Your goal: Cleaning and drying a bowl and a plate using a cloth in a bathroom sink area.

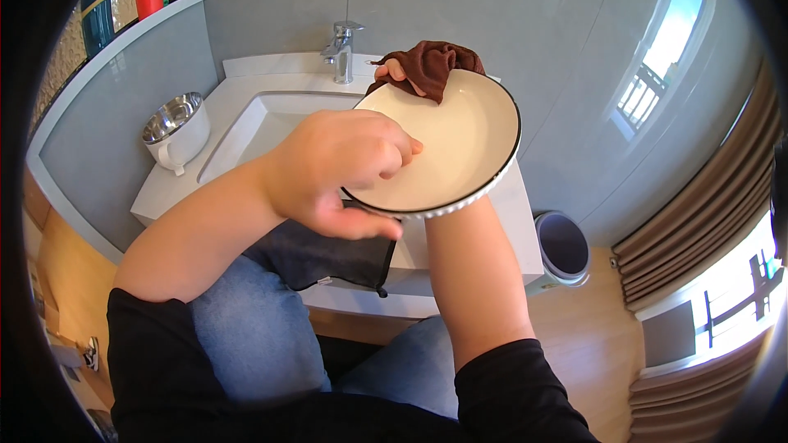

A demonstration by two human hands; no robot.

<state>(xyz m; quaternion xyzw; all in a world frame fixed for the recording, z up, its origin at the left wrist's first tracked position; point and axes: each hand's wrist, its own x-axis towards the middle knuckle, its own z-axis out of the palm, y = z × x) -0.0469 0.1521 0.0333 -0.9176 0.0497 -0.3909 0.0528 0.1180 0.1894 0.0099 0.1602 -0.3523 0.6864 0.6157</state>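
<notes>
A round cream plate with a dark rim and a ribbed white outside is held tilted above the right side of the sink counter. My right hand is at its far edge, mostly covered by a brown cloth that folds over the rim; its forearm passes beneath the plate. My left hand is at the plate's near left edge, fingers bent over the inner face and thumb apart below the rim. Whether the left fingers press on the plate is unclear. A black cloth hangs over the counter's front edge.
A chrome faucet stands behind the rectangular white sink. On the counter's left sits a white cup with a steel lining. A grey bin is on the floor to the right, near brown curtains. A low partition borders the left.
</notes>
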